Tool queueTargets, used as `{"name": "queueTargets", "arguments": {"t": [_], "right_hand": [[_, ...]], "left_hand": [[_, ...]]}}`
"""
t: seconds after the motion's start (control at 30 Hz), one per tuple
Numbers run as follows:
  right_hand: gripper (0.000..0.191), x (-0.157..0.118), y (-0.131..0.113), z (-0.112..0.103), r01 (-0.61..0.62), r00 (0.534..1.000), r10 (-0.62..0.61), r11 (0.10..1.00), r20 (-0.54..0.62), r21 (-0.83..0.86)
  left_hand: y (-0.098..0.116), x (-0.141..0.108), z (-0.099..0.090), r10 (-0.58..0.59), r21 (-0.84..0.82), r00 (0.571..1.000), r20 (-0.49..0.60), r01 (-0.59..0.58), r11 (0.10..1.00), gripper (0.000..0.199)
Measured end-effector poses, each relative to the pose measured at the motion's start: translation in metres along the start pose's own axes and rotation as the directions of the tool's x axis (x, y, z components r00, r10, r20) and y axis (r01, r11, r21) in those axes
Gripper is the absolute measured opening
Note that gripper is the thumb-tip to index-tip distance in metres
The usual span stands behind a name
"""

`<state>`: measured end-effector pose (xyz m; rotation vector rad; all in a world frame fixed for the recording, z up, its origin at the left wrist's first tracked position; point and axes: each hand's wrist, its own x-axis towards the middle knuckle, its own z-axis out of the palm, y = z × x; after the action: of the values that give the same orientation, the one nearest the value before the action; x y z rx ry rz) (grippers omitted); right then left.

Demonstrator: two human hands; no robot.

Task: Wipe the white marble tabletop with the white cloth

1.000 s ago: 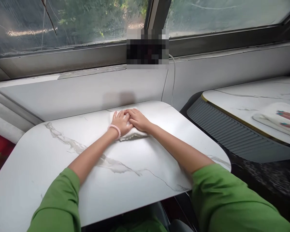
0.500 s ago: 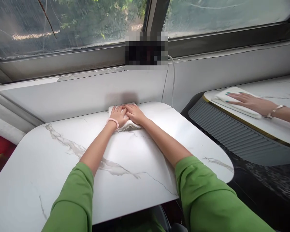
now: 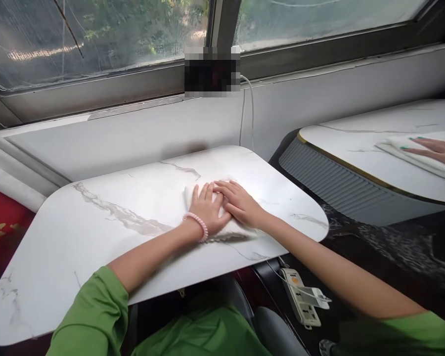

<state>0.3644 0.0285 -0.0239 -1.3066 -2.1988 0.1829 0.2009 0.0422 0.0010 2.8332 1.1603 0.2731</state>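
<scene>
A folded white cloth (image 3: 237, 229) lies on the white marble-patterned table (image 3: 107, 247), right of its middle. My left hand (image 3: 208, 210) rests flat on the cloth with fingers spread, a pink coiled band around its wrist. Against it lies my right hand (image 3: 243, 203), palm down on the cloth, its fingers stretched out and reaching over the fingertips of my left hand. Both hands press on the cloth from above, and neither is closed around it.
Another person's hand (image 3: 435, 151) lies on a second white cloth (image 3: 396, 144) on the neighbouring table (image 3: 341, 143). Below my table's front edge is a power strip (image 3: 300, 299) with a charger. A cable (image 3: 252, 113) hangs down the wall under the window.
My hands and the cloth have come nearer and to the right, away from the table's wall side. The other person's hand and cloth have shifted right. The view has tilted, showing the power strip.
</scene>
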Motion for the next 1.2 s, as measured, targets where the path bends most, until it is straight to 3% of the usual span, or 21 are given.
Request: {"name": "queueTargets", "arguments": {"t": [0.1, 0.23, 0.33, 0.47, 0.63, 0.87, 1.2], "right_hand": [[0.042, -0.038, -0.006, -0.016, -0.035, 0.999, 0.035, 0.999, -0.015, 0.013], [0.042, -0.073, 0.002, -0.036, -0.09, 0.995, 0.09, 0.996, -0.038, 0.014], [0.041, -0.084, 0.017, -0.047, -0.121, 0.99, 0.122, 0.993, -0.068, 0.015], [0.039, -0.077, 0.041, -0.056, -0.14, 0.987, 0.141, 0.99, -0.075, 0.02], [0.038, -0.042, 0.081, -0.059, -0.117, 0.991, 0.12, 0.992, -0.066, 0.043], [0.041, 0.021, 0.137, -0.056, -0.075, 0.997, 0.075, 0.997, -0.023, -0.016], [0.04, 0.088, 0.178, -0.048, -0.101, 0.994, 0.1, 0.995, -0.031, -0.025]], "left_hand": [[0.034, -0.009, 0.003, 0.04, -0.025, 0.999, 0.018, -0.04, 0.999, 0.062], [0.07, -0.002, 0.01, 0.109, -0.05, 0.994, 0.027, -0.108, 0.993, 0.061], [0.085, 0.014, 0.016, 0.139, -0.074, 0.99, 0.021, -0.137, 0.988, 0.062], [0.09, 0.041, 0.022, 0.134, -0.101, 0.991, 0.026, -0.131, 0.986, 0.06], [0.076, 0.086, 0.03, 0.078, -0.117, 0.997, -0.011, -0.078, 0.99, 0.058], [0.039, 0.151, 0.039, -0.003, -0.109, 0.998, -0.066, -0.004, 0.994, 0.053], [-0.015, 0.214, 0.039, -0.008, -0.08, 0.999, -0.039, 0.005, 0.997, 0.053]]}}
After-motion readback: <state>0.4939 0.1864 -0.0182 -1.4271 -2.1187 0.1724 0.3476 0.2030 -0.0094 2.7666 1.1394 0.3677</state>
